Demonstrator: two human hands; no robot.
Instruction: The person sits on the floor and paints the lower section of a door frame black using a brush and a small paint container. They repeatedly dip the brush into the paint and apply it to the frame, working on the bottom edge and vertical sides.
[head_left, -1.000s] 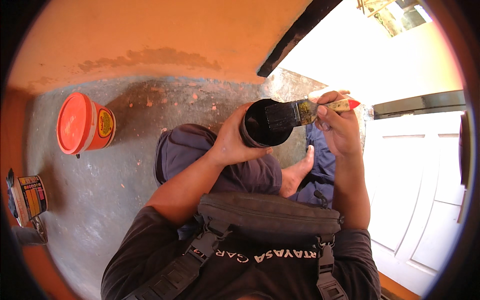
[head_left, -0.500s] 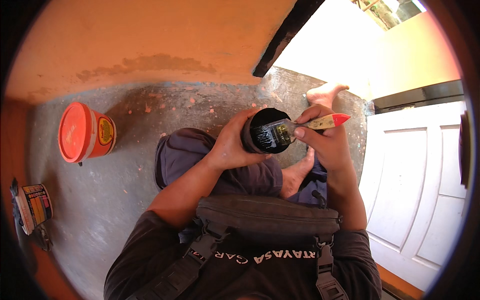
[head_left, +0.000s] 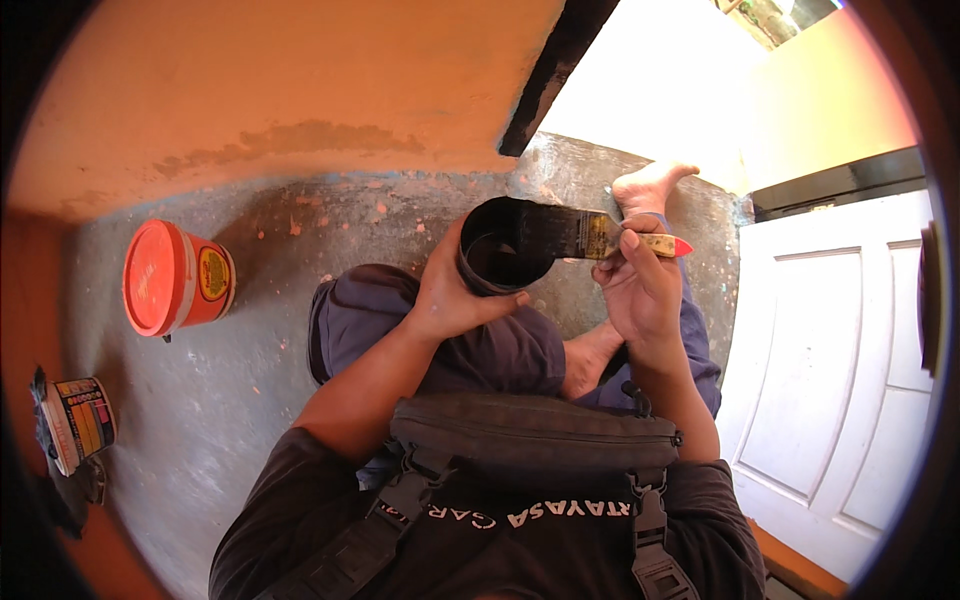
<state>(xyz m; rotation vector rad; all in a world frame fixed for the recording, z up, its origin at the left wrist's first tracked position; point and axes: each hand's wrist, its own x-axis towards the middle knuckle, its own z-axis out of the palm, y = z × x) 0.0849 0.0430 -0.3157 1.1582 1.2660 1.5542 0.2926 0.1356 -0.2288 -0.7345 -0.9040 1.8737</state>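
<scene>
My left hand [head_left: 447,283] is wrapped round the side of a round black paint container [head_left: 468,262], which is tilted so its dark inside shows. Some glossy black paint lies in it. A flat paintbrush [head_left: 597,236] with a pale, red-tipped handle is pinched in my right hand [head_left: 640,285]. Black paint coats its bristles, which lie across the container's right rim. Both hands are in front of my body, above my folded legs.
An orange lidded bucket [head_left: 160,278] stands on the speckled concrete floor [head_left: 240,400] at left, with a smaller labelled tub [head_left: 85,420] nearer me. An orange wall [head_left: 300,80] with black trim rises ahead. A white panelled door [head_left: 810,370] is at right.
The brush has come up out of the container's middle to its right rim and turned its flat side. My left hand has shifted the container slightly left.
</scene>
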